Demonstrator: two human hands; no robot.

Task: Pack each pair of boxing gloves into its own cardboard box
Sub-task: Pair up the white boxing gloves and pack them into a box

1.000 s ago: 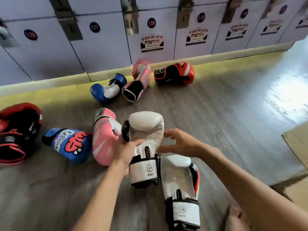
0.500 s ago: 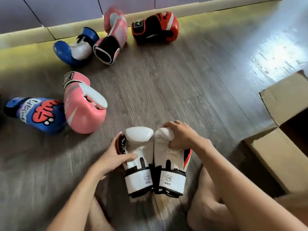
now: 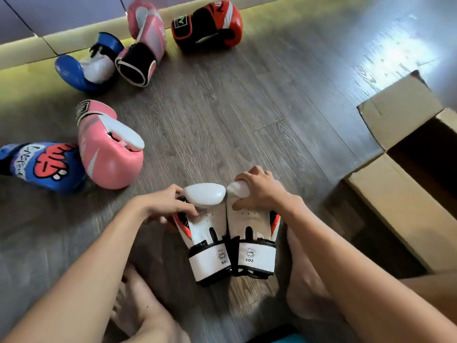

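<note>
"6OZ" stands on the cuff of the left white glove (image 3: 210, 262), below where the left hand (image 3: 170, 206) grips it, under a round stamp too small to read; the right white glove (image 3: 256, 258), below the right hand (image 3: 259, 191), carries the same; far left of the grip, the blue glove (image 3: 42, 164) reads "UNSe", the rest unclear.
</note>
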